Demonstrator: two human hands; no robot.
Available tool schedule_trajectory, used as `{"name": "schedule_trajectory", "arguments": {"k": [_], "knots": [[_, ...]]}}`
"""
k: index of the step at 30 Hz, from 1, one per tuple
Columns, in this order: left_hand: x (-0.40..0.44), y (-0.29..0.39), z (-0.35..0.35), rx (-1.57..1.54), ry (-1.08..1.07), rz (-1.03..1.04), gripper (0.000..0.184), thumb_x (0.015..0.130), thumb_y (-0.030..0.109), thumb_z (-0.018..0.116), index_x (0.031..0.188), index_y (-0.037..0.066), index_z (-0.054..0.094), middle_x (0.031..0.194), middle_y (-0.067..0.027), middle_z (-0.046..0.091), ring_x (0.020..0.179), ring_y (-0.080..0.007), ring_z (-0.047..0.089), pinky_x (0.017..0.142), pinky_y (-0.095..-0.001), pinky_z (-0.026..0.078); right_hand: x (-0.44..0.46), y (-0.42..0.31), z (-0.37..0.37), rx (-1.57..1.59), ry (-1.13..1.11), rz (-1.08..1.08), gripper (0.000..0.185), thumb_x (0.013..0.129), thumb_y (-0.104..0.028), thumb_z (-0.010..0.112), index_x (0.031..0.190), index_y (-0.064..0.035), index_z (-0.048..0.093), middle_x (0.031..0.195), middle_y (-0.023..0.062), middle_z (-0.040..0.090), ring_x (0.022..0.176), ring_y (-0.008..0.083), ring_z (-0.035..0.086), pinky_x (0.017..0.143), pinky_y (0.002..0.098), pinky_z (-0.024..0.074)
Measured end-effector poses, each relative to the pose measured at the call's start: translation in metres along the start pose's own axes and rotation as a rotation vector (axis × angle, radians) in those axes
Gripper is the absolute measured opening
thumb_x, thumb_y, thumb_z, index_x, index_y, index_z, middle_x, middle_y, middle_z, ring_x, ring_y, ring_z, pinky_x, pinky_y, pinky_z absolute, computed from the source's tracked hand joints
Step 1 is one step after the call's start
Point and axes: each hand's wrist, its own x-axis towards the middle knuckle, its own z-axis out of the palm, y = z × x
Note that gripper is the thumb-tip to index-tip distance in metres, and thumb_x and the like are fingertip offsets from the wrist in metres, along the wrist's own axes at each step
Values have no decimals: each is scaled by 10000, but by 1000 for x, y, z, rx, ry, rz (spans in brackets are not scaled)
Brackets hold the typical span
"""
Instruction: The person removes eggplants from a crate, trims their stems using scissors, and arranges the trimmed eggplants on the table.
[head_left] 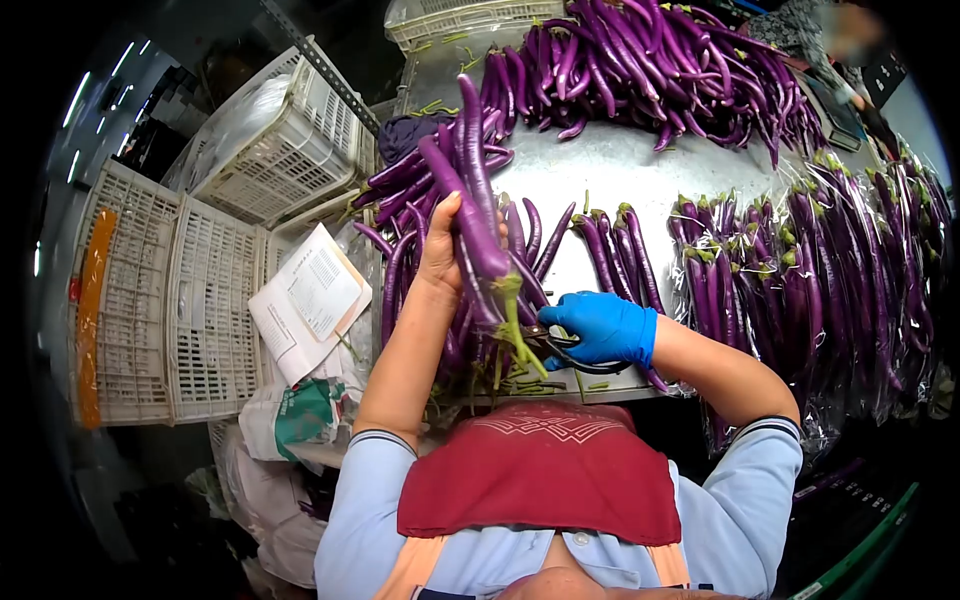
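My left hand (443, 245), bare, is closed around a few long purple eggplants (482, 240), held tilted above the table with their green stems toward me. My right hand (605, 328) wears a blue glove and is closed on dark-handled scissors (568, 356). The blades are close to the held eggplants' stems; whether they touch a stem I cannot tell. Under and beside my left hand lie more loose eggplants (395, 270). Just beyond the glove is a small row of eggplants (622, 250) with their stem ends pointing away from me. Cut stem pieces (520, 385) litter the table's near edge.
A large heap of eggplants (640, 60) covers the far side of the metal table (590, 165). Clear-bagged eggplants (800, 290) line the right. White plastic crates (220, 300) and papers (310, 300) are at left. Another person's arm (840, 85) shows at the far right.
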Motion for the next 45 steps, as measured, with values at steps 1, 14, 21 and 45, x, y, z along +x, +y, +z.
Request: {"name": "schedule_trajectory", "arguments": {"k": [1, 14, 21, 45], "knots": [[5, 0, 0, 67, 57, 8, 483, 771, 401, 632, 978, -26, 541, 799, -169, 615, 700, -275, 630, 635, -387, 542, 8, 6, 3, -34, -3, -50, 250, 751, -186, 556, 970, -66, 564, 779, 200, 601, 741, 397, 582, 653, 452, 466], [6, 35, 5, 434, 114, 106, 339, 771, 276, 663, 930, 6, 532, 747, -102, 596, 595, -197, 613, 590, -325, 560, -38, 61, 28, 609, -169, 124, 450, 826, -319, 640, 1167, -49, 525, 925, 111, 604, 799, 152, 549, 762, 301, 460], [16, 14, 3, 425, 43, 9, 355, 777, 242, 654, 1004, 5, 519, 794, -78, 595, 637, -162, 615, 596, -301, 559, -26, 36, 7, 737, -178, 187, 434, 823, -243, 654, 1166, -15, 520, 905, 30, 556, 843, 84, 484, 781, 246, 431], [26, -17, -11, 318, -47, -86, 488, 730, 197, 679, 1112, 20, 433, 902, -122, 577, 694, -204, 625, 633, -322, 570, -40, 23, 13, 408, 27, 152, 268, 804, -179, 633, 1011, -12, 599, 735, 169, 609, 599, 203, 589, 592, 284, 460]]}}
